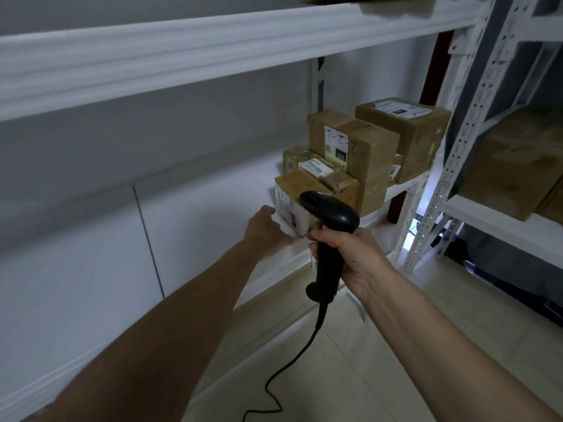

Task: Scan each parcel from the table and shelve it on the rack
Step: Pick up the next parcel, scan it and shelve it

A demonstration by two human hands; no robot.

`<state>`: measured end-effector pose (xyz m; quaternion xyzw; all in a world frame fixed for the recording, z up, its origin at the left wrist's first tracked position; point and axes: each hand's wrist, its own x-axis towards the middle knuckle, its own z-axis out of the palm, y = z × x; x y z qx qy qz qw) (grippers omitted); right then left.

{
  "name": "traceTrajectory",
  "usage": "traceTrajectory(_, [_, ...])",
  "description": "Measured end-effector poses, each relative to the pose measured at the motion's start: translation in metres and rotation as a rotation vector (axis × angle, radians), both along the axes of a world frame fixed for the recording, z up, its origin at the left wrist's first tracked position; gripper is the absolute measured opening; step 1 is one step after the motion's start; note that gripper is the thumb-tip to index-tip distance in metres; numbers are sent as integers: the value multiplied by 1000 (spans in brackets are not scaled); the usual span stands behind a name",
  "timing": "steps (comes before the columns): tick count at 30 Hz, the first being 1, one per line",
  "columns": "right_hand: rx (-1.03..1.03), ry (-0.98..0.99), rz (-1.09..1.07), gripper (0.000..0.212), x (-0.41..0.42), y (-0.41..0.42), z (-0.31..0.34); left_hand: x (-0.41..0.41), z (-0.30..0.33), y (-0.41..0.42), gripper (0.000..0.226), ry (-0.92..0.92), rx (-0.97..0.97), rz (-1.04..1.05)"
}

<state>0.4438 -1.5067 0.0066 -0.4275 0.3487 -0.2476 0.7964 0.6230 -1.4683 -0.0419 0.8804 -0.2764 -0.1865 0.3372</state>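
Note:
My left hand (pixel 264 231) reaches onto the white rack shelf (pixel 91 269) and touches the white-labelled end of a small cardboard parcel (pixel 297 190) lying there. Whether the fingers grip it or only press against it is hidden. My right hand (pixel 350 254) is closed around the handle of a black corded barcode scanner (pixel 330 220), held upright just right of that parcel, its head partly covering the box. Behind stand several more brown parcels, a tall one with blue handwriting (pixel 353 147) and a larger one (pixel 405 135).
An upper white shelf beam (pixel 213 50) crosses overhead. A perforated white upright (pixel 457 141) separates a second rack at the right, holding a big carton (pixel 518 166). The scanner cable (pixel 283 373) hangs toward the beige tiled floor. The shelf's left part is bare.

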Motion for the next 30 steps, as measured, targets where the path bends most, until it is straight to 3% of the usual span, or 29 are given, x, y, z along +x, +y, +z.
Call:
traceTrajectory(6, [-12, 10, 160, 14, 42, 42, -5, 21, 3, 80, 58, -440, 206, 70])
traceTrajectory(11, [0, -13, 364, 12, 81, 102, -11, 33, 5, 168, 47, -586, 322, 147])
traceTrajectory(20, [-74, 4, 680, 18, 120, 266, -5, 25, 14, 365, 39, -565, 344, 387])
traceTrajectory(30, [-187, 13, 1040, 21, 130, 514, -9, -26, 10, 630, 36, -486, 454, 705])
